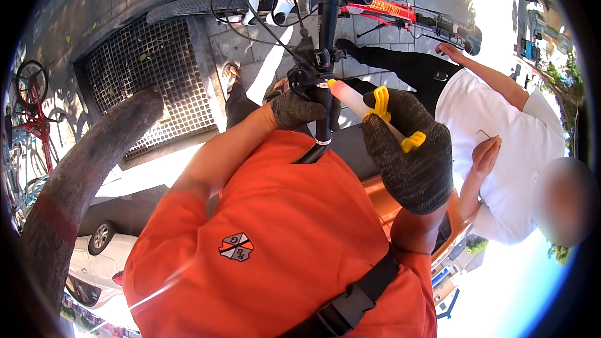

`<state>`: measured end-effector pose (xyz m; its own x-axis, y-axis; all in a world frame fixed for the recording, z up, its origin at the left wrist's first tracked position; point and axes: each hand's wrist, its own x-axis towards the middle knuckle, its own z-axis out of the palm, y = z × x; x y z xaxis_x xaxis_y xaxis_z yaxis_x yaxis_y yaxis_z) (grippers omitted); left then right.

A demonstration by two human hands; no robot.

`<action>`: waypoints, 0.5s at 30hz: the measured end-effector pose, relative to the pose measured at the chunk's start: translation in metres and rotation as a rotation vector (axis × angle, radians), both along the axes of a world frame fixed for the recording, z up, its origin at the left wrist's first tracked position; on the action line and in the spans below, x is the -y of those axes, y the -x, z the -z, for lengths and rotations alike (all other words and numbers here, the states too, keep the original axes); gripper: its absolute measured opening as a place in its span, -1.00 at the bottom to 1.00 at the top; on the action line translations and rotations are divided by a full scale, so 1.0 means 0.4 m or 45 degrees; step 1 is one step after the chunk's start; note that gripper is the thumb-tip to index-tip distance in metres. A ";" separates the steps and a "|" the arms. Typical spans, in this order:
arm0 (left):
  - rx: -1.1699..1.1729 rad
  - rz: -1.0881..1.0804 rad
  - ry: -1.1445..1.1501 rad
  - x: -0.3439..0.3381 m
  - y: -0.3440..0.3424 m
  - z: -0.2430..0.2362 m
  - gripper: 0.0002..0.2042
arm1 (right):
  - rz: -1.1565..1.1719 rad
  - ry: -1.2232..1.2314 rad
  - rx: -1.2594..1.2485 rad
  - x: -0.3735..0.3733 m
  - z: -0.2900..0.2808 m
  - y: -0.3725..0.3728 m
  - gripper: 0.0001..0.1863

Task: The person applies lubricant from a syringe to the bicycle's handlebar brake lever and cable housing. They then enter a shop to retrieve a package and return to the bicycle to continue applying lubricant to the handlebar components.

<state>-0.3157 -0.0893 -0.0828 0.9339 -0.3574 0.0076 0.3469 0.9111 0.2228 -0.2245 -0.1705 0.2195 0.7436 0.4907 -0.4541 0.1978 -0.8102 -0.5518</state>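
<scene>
A black bicycle handlebar runs down the upper middle toward my chest. My left hand, in a dark knit glove, closes around the bar beside the black brake lever. Gloved the same way, my right hand grips a translucent syringe with yellow finger tabs and a yellow tip. Pinkish fluid shows near that tip, which meets the lever's body; whether it is screwed in cannot be made out. Some fingers of my left hand are hidden behind the bar.
Loose black cables loop left of the bar. A red bicycle frame stretches beyond it. On the right, a person in a white shirt holds a hex key. A leaning trunk and a metal grate are at left.
</scene>
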 end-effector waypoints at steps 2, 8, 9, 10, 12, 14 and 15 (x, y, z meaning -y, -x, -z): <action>-0.026 0.028 -0.008 -0.005 -0.003 -0.013 -0.46 | -0.024 0.000 0.063 0.000 0.004 0.003 -0.64; -0.004 0.006 -0.088 -0.005 -0.006 -0.023 -0.44 | -0.073 -0.004 0.087 0.000 -0.001 0.003 -0.66; -0.008 0.007 -0.092 -0.007 -0.007 -0.025 -0.44 | -0.057 0.002 0.068 0.001 -0.002 0.003 -0.66; -0.013 0.008 -0.095 -0.010 -0.009 -0.028 -0.44 | -0.050 0.004 0.064 -0.001 -0.002 0.001 -0.66; -0.003 0.015 -0.083 -0.011 -0.006 -0.030 -0.44 | -0.034 0.015 0.050 -0.004 -0.004 0.006 -0.66; 0.032 0.027 -0.057 -0.014 -0.011 -0.026 -0.45 | -0.059 -0.012 0.092 -0.003 -0.001 0.008 -0.66; 0.026 0.020 -0.039 -0.012 -0.009 -0.026 -0.46 | -0.070 -0.026 0.113 -0.002 0.001 0.009 -0.66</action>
<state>-0.3121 -0.0847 -0.0724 0.9281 -0.3720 0.0153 0.3558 0.8982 0.2580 -0.2283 -0.1698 0.2193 0.7522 0.5403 -0.3771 0.2907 -0.7857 -0.5460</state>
